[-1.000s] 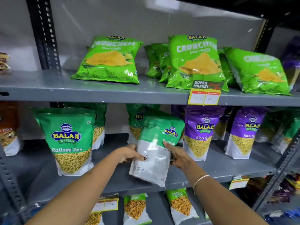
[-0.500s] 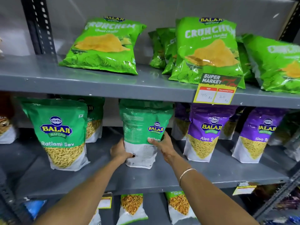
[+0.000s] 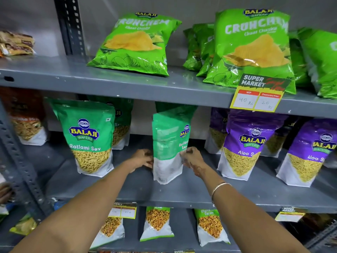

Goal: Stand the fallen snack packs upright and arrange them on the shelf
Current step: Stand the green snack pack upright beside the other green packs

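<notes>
Head view: our left hand [image 3: 141, 158] and right hand [image 3: 191, 157] clasp the green-and-white Ratlami Sev foil pouch [image 3: 168, 145] from both sides. Pouch stands upright on the grey metal middle shelf [image 3: 182, 190], turned side-on, between another green Ratlami Sev pouch [image 3: 89, 137] and a purple Aloo Sev pouch [image 3: 245, 145].

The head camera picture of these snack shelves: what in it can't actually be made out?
- Green pack between the hands: turned sideways, so its front label is half hidden.
- Left hand: fingertips hidden behind that pack; grip unclear.
- Right hand: touching the pack's edge; grip unclear.
- Orange pack: dim, cut by the upright post.
- Lower price tag: writing too small.
- Rightmost chips bag: cut off by the frame edge.
</notes>
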Available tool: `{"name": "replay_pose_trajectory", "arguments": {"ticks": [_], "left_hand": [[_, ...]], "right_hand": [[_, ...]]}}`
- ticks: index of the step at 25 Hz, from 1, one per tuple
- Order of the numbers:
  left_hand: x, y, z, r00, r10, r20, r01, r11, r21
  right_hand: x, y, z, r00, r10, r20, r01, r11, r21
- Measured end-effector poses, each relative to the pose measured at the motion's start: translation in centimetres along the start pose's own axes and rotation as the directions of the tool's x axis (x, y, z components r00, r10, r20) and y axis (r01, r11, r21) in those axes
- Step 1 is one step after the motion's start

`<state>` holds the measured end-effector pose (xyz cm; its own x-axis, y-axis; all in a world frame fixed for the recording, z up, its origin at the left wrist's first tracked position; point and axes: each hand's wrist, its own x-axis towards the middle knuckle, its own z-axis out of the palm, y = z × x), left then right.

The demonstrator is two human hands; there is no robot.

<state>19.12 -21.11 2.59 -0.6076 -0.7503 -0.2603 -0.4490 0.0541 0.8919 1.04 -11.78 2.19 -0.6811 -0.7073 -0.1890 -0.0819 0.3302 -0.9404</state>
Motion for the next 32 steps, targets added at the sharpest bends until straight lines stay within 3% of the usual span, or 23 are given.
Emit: {"name": "replay_pose_trajectory", "arguments": {"ticks": [3, 6, 10, 13, 16, 19, 22, 25, 30, 32], "left_hand": [[-0.3, 0.1, 0.5, 1.000, -0.015, 0.025, 0.014, 1.000, 0.025], [0.4, -0.1, 1.3, 0.999, 0.049, 0.014, -0.048, 0.998, -0.050], [0.9, 0.3, 2.8, 0.996, 0.084, -0.005, -0.083, 0.973, -0.215], [1.0, 0.8, 3.2, 0.997, 0.048, -0.058, -0.058, 0.982, -0.178], [1.1, 0.7, 2.7, 0.993, 0.049, -0.111, -0.049, 0.999, 0.005], [1.0, 1.0, 2.5, 0.993, 0.037, -0.108, -0.048, 0.994, -0.102], [0.9, 1.1, 2.7, 0.976, 0.031, -0.218, -0.081, 0.971, -0.224], [0.9, 0.9, 3.3, 0.970, 0.031, -0.240, -0.077, 0.980, -0.185], [1.0, 0.6, 4.1, 0.953, -0.010, -0.302, -0.025, 0.993, -0.112], [0.9, 0.7, 4.3, 0.952, -0.025, -0.304, -0.006, 0.995, -0.101]], "right_hand": [[-0.5, 0.9, -0.7, 0.982, -0.011, 0.189, 0.014, 1.000, -0.014], [-1.2, 1.4, -1.0, 0.969, -0.015, 0.246, 0.007, 1.000, 0.030], [-1.8, 1.5, -0.1, 0.914, -0.070, 0.400, 0.137, 0.980, -0.142], [-2.5, 1.6, 0.7, 0.932, -0.136, 0.336, 0.224, 0.945, -0.237], [-2.2, 2.0, 0.6, 0.950, -0.188, 0.248, 0.218, 0.971, -0.101], [-1.2, 1.8, -0.7, 0.953, -0.179, 0.243, 0.194, 0.980, -0.038], [0.2, 1.8, -1.9, 0.960, -0.202, 0.192, 0.220, 0.973, -0.074], [1.1, 1.3, -2.6, 0.974, -0.188, 0.124, 0.195, 0.980, -0.046], [2.0, 1.1, -4.0, 0.938, -0.174, 0.299, 0.142, 0.982, 0.126], [2.6, 1.6, -4.3, 0.939, -0.187, 0.289, 0.174, 0.982, 0.071]]}}
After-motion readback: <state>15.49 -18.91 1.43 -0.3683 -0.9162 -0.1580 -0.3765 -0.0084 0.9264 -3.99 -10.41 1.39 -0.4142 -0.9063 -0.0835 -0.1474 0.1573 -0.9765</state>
